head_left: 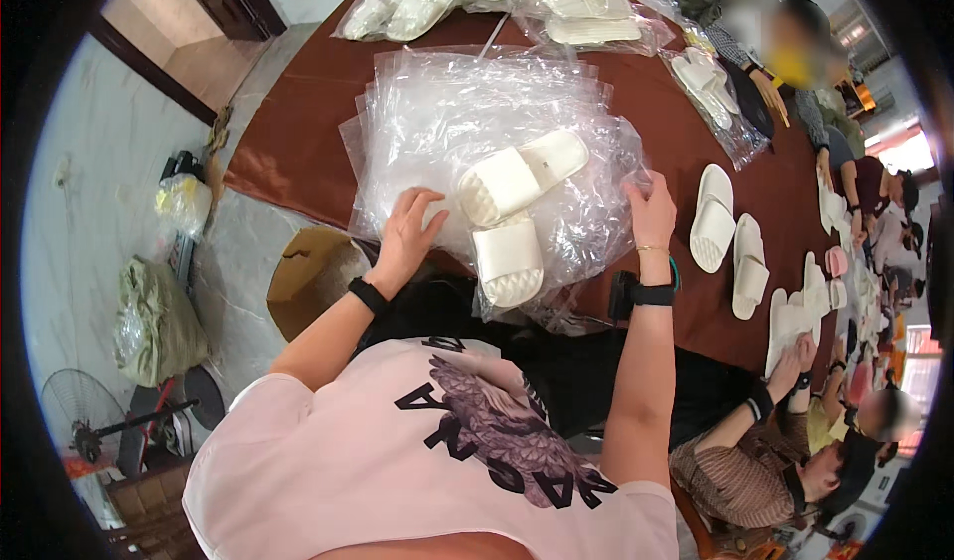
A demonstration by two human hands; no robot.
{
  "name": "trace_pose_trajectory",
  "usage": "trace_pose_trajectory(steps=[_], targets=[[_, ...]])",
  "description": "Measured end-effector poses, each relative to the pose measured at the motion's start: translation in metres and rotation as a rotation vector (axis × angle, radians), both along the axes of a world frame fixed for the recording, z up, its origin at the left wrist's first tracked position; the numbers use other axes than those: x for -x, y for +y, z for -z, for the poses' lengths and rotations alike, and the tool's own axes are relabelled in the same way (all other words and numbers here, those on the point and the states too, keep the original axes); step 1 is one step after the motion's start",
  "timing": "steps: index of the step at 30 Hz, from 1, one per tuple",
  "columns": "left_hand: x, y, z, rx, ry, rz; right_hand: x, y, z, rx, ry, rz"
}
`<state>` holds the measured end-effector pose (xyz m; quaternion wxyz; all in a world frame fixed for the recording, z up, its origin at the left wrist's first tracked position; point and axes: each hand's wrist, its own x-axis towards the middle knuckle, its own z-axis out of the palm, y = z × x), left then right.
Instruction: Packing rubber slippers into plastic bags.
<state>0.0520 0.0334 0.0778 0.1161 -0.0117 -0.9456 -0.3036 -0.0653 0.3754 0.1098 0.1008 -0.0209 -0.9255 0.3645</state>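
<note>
Big brown table (298, 143) filled most of the view, w/ other people seated along its right edge and loose white slippers (730, 247) lying in front of them. More bagged slippers (586, 13) sat at the far end. In the middle, just ahead of the person, lay a stack of clear plastic bags (447, 113), spread flat and crinkled. On its near part sat a pair of white slippers (512, 217), apparently inside or under the top bag's film; can't tell which for sure. One slipper's long axis ran diagonally up toward the right, sole side showing ribs at its near-left end; the other lay below it, touching, pointing more toward the person. Left hand (407, 232) rested flat on the bag stack just left of the pair, fingers spread and open, gripping nothing visible. Right hand (651, 207) was at the bag's right edge, fingers curled round the plastic, pinching the film. So the pair lay btwn both hands, right of the left hand, left of the right; left hand looked slightly nearer to the slippers, right hand had the hold on the bag.
</note>
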Motion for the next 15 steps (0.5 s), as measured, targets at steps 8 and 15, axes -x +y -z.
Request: trace_pose_trajectory(steps=[8, 15], targets=[[-0.009, 0.039, 0.038, -0.837, -0.589, -0.005, -0.019, -0.044, -0.053, 0.481, 0.044, -0.254], [0.010, 0.000, -0.024, -1.138, 0.015, 0.081, -0.058, -0.035, -0.092, 0.749, 0.291, -0.066]])
